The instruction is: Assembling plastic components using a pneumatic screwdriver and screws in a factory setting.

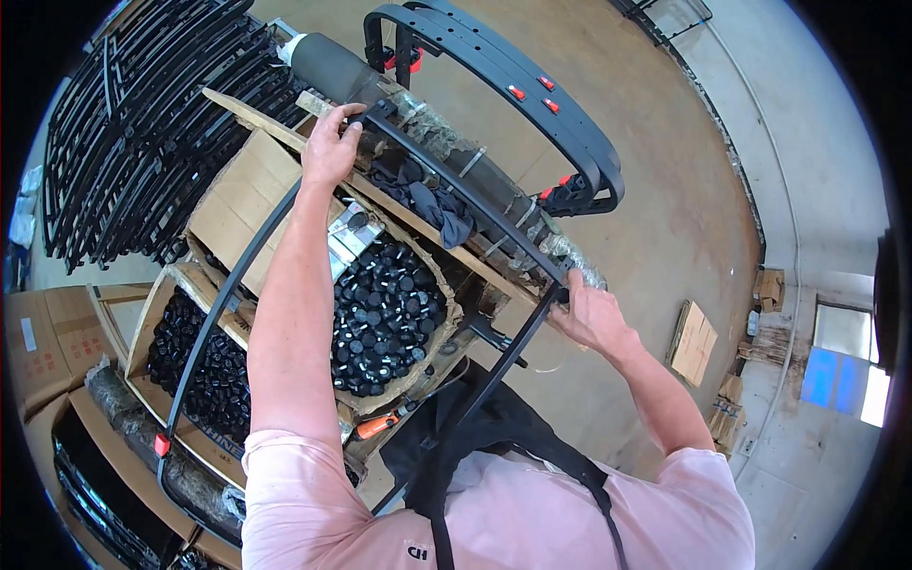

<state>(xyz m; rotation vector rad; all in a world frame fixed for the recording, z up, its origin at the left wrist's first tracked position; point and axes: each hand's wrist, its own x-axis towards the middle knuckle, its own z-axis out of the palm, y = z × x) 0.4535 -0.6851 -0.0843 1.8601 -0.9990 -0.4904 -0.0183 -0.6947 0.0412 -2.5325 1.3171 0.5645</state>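
Observation:
A large black tubular metal frame (475, 202) spans the space in front of me, its top bar slanting from far left down to the right. My left hand (331, 150) is closed on the far-left corner, thumb and fingers around the tube. My right hand (593, 312) grips the right corner, with its fingers partly hidden behind the tube. One curved side runs down past my left forearm and carries a small red clip (162, 444); the other side runs toward my apron (494, 418). Under the frame stands a box of black round-headed parts (394, 318), with a silvery packet (351, 237) at its edge.
A second box holds small black pieces (195, 356). An orange-handled tool (378, 425) lies near me. Beyond are a plastic-wrapped padded bar (328, 66) and a curved black frame with red parts (494, 66). Stacked black frames (142, 142) stand left; flat cardboard (693, 342) lies right.

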